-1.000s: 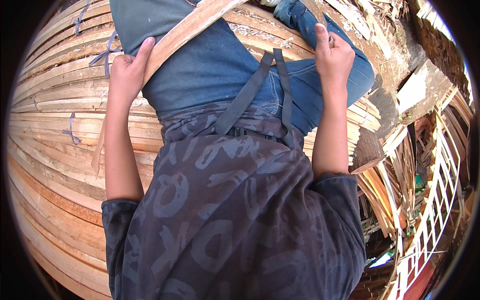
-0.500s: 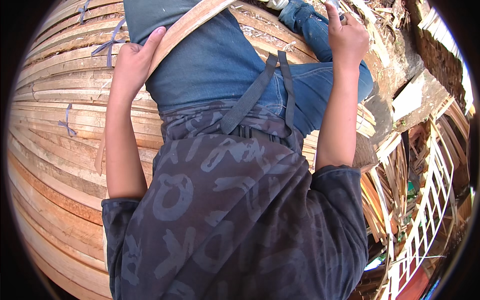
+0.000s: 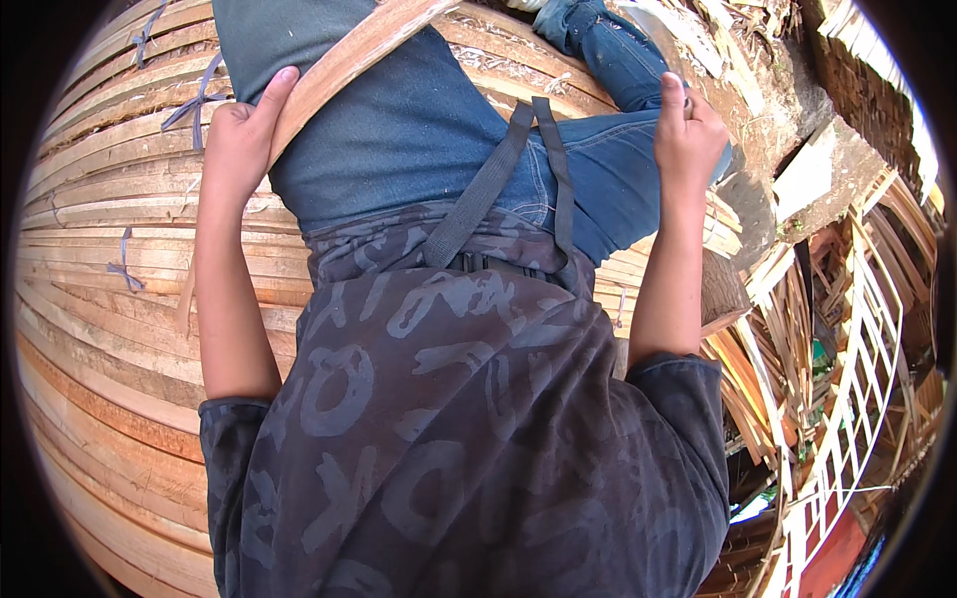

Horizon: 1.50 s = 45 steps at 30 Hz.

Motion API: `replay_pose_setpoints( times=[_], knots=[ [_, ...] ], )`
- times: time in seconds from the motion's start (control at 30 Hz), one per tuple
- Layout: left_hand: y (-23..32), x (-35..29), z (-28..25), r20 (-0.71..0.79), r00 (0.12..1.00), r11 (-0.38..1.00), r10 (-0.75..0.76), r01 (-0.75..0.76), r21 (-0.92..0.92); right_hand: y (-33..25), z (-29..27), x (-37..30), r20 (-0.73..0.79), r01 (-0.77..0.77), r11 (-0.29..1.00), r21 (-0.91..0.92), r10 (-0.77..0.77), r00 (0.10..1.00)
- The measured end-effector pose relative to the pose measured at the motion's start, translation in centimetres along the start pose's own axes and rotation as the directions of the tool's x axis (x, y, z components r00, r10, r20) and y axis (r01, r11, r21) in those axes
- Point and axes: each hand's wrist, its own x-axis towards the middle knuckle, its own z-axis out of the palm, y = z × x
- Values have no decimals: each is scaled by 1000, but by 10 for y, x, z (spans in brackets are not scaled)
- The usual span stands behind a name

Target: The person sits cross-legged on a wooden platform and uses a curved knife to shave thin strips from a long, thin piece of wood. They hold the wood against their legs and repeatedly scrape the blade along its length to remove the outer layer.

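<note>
Wooden strip (image 3: 349, 75) slants from the gripping left hand (image 3: 242, 140), thigh (image 3: 399, 130) apparently bracing it; right hand (image 3: 689, 138) clenches a blade-like tool (image 3: 653, 35).

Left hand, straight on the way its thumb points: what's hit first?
Probably the left trouser leg, close ahead of it. The left hand holds a wooden strip that crosses that leg; depth is unclear, so it might pass above.

Large blue-grey, brush-style letters (image 3: 312, 394) run in rows across the wearer's dark T-shirt (image 3: 439, 453); folds break them up, and no whole word can be read. Those low on the right look fainter.
</note>
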Motion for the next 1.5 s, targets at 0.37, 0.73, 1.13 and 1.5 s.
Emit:
replay_pose_setpoints(
  times=[0.37, 0.73, 1.13, 1.5],
  knots=[
    [4, -1, -1, -22, 1000, 999, 8, -9, -48, -16, 16, 77, -247, 39, 982, -187, -86, 965],
    [0, -18, 11, -208, 962, 982, 180, -165, 89, 4, 21, 5, -44, -111, 980, 165, 120, 992],
    [28, -42, 8, -110, 933, 883, 343, -280, 377, -59, 22, 21, 53, 98, 955, 279, -118, 992],
    [8, -27, 13, -167, 898, 894, 406, -353, 276, -72, 40, 43, 22, 304, 946, -109, -303, 953]
  ],
)
